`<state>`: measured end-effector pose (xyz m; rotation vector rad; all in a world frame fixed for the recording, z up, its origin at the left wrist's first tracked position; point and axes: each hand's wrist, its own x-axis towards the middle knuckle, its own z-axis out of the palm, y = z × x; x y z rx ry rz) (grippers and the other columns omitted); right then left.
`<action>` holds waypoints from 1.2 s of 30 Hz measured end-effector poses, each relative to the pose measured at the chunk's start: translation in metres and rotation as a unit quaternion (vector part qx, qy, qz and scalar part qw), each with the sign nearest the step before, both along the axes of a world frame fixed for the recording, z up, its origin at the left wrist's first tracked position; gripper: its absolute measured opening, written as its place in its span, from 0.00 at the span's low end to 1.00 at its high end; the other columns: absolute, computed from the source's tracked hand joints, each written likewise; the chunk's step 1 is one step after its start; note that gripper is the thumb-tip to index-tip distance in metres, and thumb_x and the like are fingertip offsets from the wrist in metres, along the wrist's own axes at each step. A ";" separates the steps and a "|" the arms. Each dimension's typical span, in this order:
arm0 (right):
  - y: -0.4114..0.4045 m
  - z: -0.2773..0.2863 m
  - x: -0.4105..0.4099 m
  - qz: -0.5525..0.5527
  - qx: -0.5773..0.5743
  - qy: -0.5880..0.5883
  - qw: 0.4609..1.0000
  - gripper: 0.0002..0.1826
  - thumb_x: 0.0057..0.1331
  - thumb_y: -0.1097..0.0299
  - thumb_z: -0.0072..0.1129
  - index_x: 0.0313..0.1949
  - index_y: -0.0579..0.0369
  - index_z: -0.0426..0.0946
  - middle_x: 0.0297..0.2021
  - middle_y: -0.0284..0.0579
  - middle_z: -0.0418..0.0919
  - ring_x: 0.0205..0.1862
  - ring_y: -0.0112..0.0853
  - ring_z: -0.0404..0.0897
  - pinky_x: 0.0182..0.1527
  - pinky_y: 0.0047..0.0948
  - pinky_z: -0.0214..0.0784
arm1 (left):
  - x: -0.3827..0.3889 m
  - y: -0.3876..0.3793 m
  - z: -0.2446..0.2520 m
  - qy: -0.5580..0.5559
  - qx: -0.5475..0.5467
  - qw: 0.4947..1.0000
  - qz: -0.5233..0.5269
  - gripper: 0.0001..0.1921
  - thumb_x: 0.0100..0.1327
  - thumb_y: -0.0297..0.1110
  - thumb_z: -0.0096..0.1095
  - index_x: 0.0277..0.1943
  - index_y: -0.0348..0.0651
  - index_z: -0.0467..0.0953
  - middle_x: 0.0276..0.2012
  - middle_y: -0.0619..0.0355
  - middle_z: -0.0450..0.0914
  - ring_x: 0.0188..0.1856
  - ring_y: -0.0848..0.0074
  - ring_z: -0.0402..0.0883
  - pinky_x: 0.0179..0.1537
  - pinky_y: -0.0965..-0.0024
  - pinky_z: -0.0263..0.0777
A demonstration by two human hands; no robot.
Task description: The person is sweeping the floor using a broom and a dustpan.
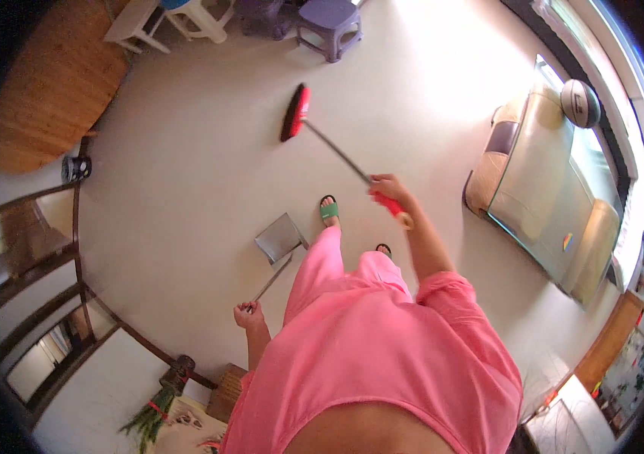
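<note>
My right hand (pixel 388 190) grips a broom (pixel 337 150) by its dark pole, just below the red grip sleeve. The broom's red head (pixel 299 110) with black bristles is out ahead of me, over the pale floor; I cannot tell whether it touches. Low on the left, my left hand (pixel 249 314) is closed around the thin handle of a metal dustpan (pixel 281 237). The dustpan's pan lies beside my left leg, left of the green slipper (pixel 329 210). Its contents, if any, are too faint to make out.
A glass-topped table (pixel 548 193) with a basketball (pixel 580 103) stands on the right. Plastic stools (pixel 330 25) line the far side, near a round wooden table (pixel 58 85). Dark-framed glass doors (pixel 32 227) run along the left. Green stalks (pixel 149 420) lie at the lower left.
</note>
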<state>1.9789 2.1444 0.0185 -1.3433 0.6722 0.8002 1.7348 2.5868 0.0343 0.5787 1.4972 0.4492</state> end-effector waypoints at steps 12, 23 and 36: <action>-0.114 0.099 -0.105 -0.188 -0.187 0.031 0.964 0.25 0.48 0.80 0.50 0.49 0.66 0.65 0.16 0.42 0.70 0.14 0.26 0.69 0.14 0.23 0.61 | 0.161 -0.006 -0.019 0.008 0.015 0.992 -0.125 0.07 0.50 0.31 0.43 0.19 0.43 0.58 0.16 0.60 0.62 0.16 0.76 0.58 0.22 0.73 0.56; 0.016 0.141 -0.270 -0.378 -0.061 0.195 0.903 0.30 0.58 0.71 0.45 0.60 0.51 0.50 0.19 0.34 0.63 0.17 0.23 0.64 0.15 0.22 0.59 | 0.250 -0.041 -0.005 0.026 0.040 0.968 -0.245 0.07 0.52 0.33 0.44 0.23 0.43 0.59 0.17 0.60 0.63 0.17 0.75 0.60 0.28 0.68 0.61; -0.152 0.023 -0.139 -0.382 -0.091 0.099 0.915 0.02 0.56 0.74 0.44 0.28 0.53 0.61 0.11 0.37 0.63 0.09 0.25 0.64 0.10 0.26 0.59 | 0.303 -0.114 0.009 0.042 0.056 0.960 -0.273 0.07 0.52 0.34 0.48 0.26 0.44 0.60 0.19 0.60 0.64 0.18 0.74 0.60 0.26 0.67 0.59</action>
